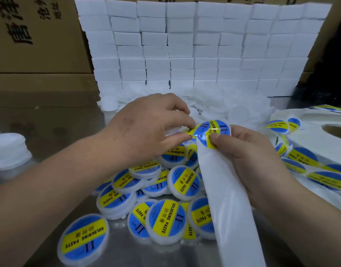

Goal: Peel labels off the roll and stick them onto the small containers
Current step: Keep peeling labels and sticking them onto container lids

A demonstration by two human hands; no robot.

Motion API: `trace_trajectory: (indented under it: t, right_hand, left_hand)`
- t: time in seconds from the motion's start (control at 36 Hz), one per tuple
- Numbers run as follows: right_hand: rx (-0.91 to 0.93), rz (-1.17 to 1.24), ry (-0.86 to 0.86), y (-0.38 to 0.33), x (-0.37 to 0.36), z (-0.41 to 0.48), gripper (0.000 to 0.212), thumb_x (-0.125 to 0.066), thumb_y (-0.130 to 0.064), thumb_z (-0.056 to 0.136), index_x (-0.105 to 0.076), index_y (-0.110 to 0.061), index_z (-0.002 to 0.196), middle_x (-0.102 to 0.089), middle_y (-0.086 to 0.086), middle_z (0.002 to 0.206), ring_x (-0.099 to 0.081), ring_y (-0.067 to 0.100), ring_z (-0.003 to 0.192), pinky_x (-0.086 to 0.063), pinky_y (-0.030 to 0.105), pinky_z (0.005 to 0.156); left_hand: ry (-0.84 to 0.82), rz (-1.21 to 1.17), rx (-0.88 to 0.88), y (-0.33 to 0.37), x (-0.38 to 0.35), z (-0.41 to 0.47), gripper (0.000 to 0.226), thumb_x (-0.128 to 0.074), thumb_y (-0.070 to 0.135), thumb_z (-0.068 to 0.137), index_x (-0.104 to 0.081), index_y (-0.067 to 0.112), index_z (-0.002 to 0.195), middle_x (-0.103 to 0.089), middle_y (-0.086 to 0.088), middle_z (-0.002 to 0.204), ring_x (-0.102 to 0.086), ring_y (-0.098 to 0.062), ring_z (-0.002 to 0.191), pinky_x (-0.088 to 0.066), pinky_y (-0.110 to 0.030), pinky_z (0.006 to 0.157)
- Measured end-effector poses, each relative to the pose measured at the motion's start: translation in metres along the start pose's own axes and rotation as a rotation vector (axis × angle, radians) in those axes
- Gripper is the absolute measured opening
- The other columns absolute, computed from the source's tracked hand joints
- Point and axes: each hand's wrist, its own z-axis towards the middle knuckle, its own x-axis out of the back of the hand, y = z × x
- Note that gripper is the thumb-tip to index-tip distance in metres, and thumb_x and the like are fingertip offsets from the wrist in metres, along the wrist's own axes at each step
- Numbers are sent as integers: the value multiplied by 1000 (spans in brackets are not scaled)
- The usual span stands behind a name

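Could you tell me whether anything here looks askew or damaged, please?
The label pinched by the left hand looks creased near those fingers, buckling rather than lying flat; the right hand grips the backing strip below it.

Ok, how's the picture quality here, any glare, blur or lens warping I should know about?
Head view: the stacked white boxes are blown out and their rows bow from wide-angle distortion; the metal table mirrors the cartons; the label pinched between left hand and right hand carries glossy highlights; print on the labelled containers is sharp.
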Motion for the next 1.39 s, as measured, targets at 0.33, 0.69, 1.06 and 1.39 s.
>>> trace_trajectory:
  t: [0.33,0.69,1.06,1.39]
  right_hand:
    - [50,-38,32,0,1,-1,12,-63,-10,79,-74,-14,76,-71,12,71,-64,20,60,-51,31,55]
    - [53,-19,-132,1,-2,-4,12,-65,-20,72,-73,-13,79,-72,15,79,-65,27,70,-52,40,67]
    - [174,-149,-82,5,-3,-5,11,-62,-28,71,-70,-21,76,-70,6,74,-64,18,67,-51,36,65]
    - [276,-154,-104,7,-1,-3,12,-61,-19,79,-70,-17,87,-74,2,86,-70,16,79,-56,28,71]
  left_hand:
    - [-35,-180,-23,-6,3,-2,40,-48,50,75,-73,26,96,-59,13,99,-52,0,92,-40,-19,76]
    - [-4,-100,15,2,-1,-1,35,-57,47,73,-71,21,90,-66,5,96,-60,-17,88,-50,-33,75]
    - [-75,-230,104,2,-2,0,26,-60,42,70,-72,30,91,-63,15,97,-51,3,91,-43,-27,79]
    - [-105,-451,320,1,4,3,2,-67,37,74,-67,37,73,-64,18,89,-58,0,92,-47,-38,88]
